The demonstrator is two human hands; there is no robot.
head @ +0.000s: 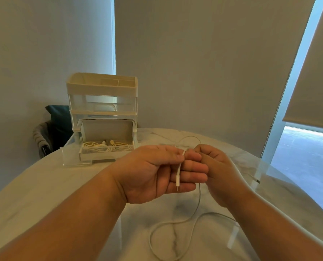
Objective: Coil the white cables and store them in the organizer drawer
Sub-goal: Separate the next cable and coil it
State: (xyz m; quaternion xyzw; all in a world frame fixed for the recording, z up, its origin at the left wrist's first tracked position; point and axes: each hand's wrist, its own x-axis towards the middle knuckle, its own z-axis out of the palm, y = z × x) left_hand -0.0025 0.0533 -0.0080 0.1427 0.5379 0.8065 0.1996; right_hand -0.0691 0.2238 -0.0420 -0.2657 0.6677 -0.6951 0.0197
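No legible txt, labels, brands or nos. anywhere in view.

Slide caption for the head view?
Left hand pinches a white cable near its plug, right hand grips it; coiled cables lie in the open drawer.

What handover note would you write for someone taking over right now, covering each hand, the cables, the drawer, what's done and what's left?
Left hand: palm up, thumb pinching the thin white cable near its plug.
Right hand: fingers curled on the same cable.
Most of it lies loose on the pale marbled table.
Done: coiled white cables sit in the white box in the clear plastic organizer's open bottom drawer.
Left: coil this cable and store it there.
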